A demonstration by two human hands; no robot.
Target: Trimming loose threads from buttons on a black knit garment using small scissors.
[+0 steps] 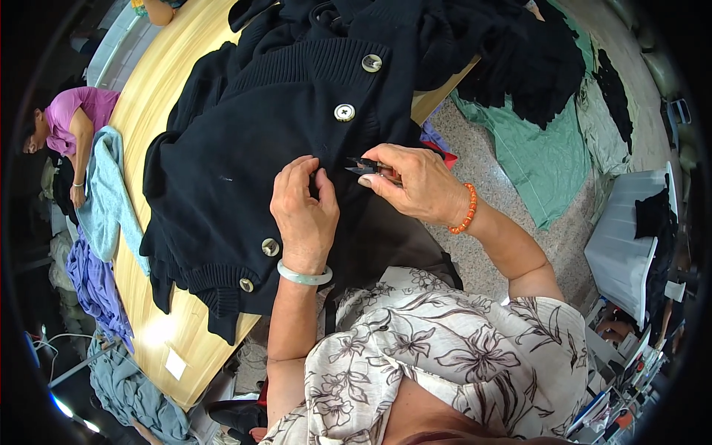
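Observation:
A black knitted cardigan (222,141) with ribbed edges lies spread before me, partly over the table's edge. Several large buttons run along its front band, among them a pale button (344,113) near the middle. My left hand (304,215) is closed on the cardigan, thumb and fingers pinching the knit beside the band. Just right of it, my right hand (423,182) grips small black thread snips (362,165), their blades pointing left over the cloth. Whether a thread lies between the blades is too small to tell. A light fleck (226,178) shows on the knit.
The wooden table (159,96) curves along the left. Beyond it, a person in a pink top (78,115) handles a light blue knit (107,193); a purple garment (96,285) hangs nearby. At right are black knits (519,74), a green sheet (526,156) and a white bin (623,237).

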